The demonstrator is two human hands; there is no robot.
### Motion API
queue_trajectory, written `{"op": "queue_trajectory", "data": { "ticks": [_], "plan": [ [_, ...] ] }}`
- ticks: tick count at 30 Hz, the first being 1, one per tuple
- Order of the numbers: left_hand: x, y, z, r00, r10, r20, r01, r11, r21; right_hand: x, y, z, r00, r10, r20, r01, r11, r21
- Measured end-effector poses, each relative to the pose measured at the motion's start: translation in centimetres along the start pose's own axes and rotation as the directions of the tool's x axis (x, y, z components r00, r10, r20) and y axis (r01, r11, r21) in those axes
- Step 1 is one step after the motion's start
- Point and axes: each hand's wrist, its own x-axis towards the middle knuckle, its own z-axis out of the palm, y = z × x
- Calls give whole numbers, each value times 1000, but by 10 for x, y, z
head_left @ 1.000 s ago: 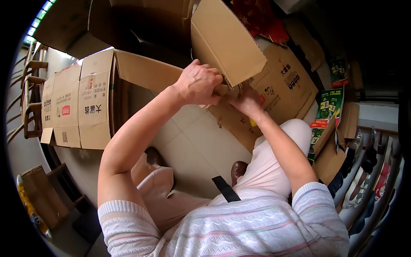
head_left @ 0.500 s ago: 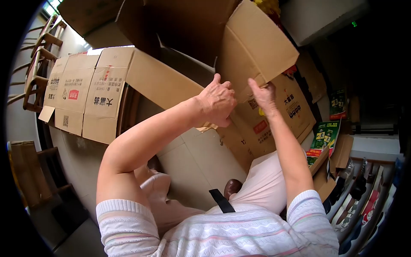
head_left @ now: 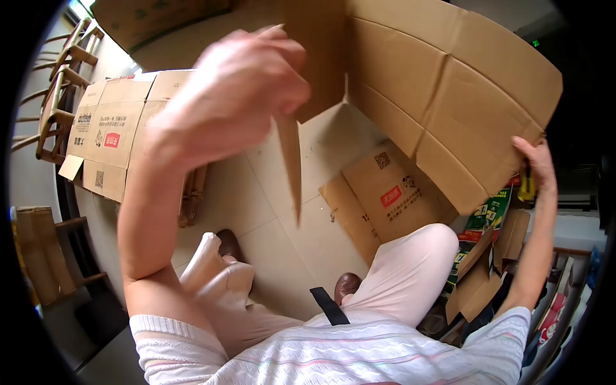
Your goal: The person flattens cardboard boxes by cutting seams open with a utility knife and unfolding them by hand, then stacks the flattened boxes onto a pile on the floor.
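Observation:
An opened-out cardboard box point(head_left: 391, 58) is spread between my two hands, plain brown inside with fold creases. My left hand point(head_left: 250, 90), raised and blurred, is closed on its left panel, whose narrow edge hangs below my fingers. At the far right, my right hand point(head_left: 538, 160) grips the box's right edge, thumb on the inner face. A yellow and black tool point(head_left: 527, 183), like a box cutter, also sits in that hand, partly hidden by the fingers. Below the box, a flat printed carton point(head_left: 378, 199) lies on the floor by my knee.
Flattened printed cartons point(head_left: 106, 138) stand at the left, near wooden chairs point(head_left: 61, 96). Another cardboard box point(head_left: 154, 25) is at the back. On the right are green printed packages point(head_left: 491, 212), cardboard pieces point(head_left: 475, 295) and a rack of packed items point(head_left: 555, 314). Tiled floor point(head_left: 282, 250) lies between my feet.
My hands have moved apart, the left up and leftward, the right out to the right. The box has been pulled wider, showing more of its inside and the floor beneath.

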Motion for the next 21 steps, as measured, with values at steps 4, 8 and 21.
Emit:
{"op": "queue_trajectory", "data": {
  "ticks": [4, 8, 21],
  "plan": [
    [-9, -19, -32, 995, -103, -9, 101, 987, -121, -6, 33, -71, 982, 183, 39, -180, 982, -62],
    [-25, -59, -28, 983, -177, 39, 181, 940, -290, -15, 75, -93, 967, 253, 14, -252, 967, -25],
    [-44, -104, -66, 967, -150, -206, 6, 821, -570, -32, 92, -150, 926, 377, 27, -378, 926, 12]
  ]
}}
